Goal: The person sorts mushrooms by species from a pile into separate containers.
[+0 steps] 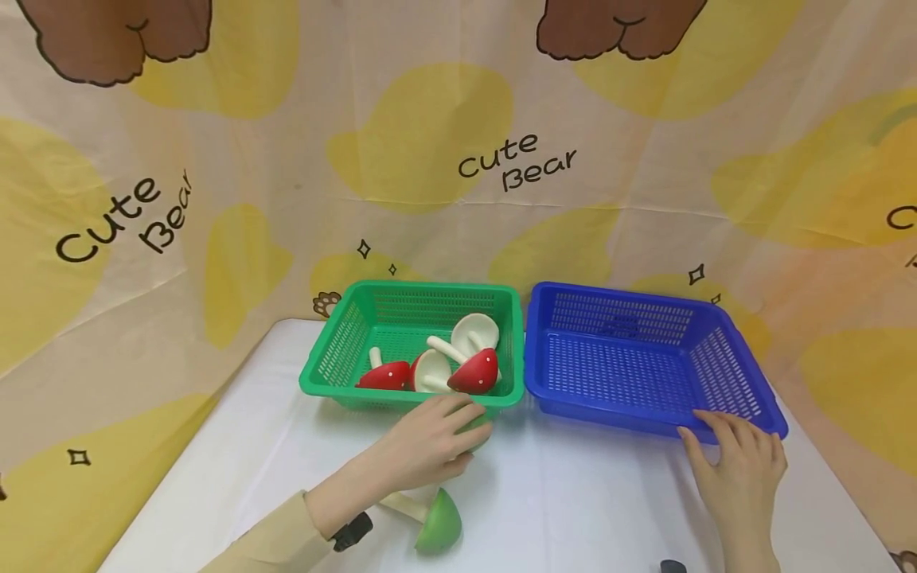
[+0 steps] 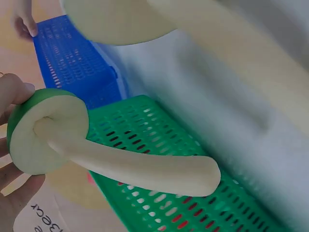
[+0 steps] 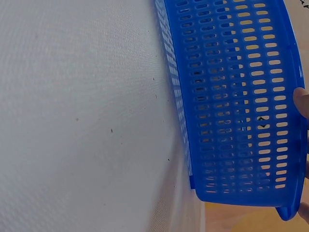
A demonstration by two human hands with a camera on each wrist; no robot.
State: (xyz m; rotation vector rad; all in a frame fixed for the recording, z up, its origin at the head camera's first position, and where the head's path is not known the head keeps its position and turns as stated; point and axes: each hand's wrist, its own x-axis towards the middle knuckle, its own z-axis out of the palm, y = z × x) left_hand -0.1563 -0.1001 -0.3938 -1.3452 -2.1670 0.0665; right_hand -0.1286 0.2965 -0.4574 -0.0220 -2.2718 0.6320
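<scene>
My left hand [image 1: 433,442] is in front of the green basket [image 1: 325,389]. In the left wrist view its fingers hold a green toy mushroom [image 2: 48,135] by the cap, with the pale stem pointing away from the palm. The head view mostly hides this mushroom behind the hand. Another green mushroom [image 1: 440,525] lies on the white table below the left wrist. Several red mushrooms [image 1: 476,372] with white stems lie inside the green basket. At the near right corner of the blue basket [image 1: 602,408], my right hand [image 1: 741,465] grips the rim.
The two baskets stand side by side at the back of the white table [image 1: 566,509]. A patterned cloth [image 1: 430,159] hangs right behind them and along both sides. A small dark object [image 1: 673,567] shows at the bottom edge, near the right wrist.
</scene>
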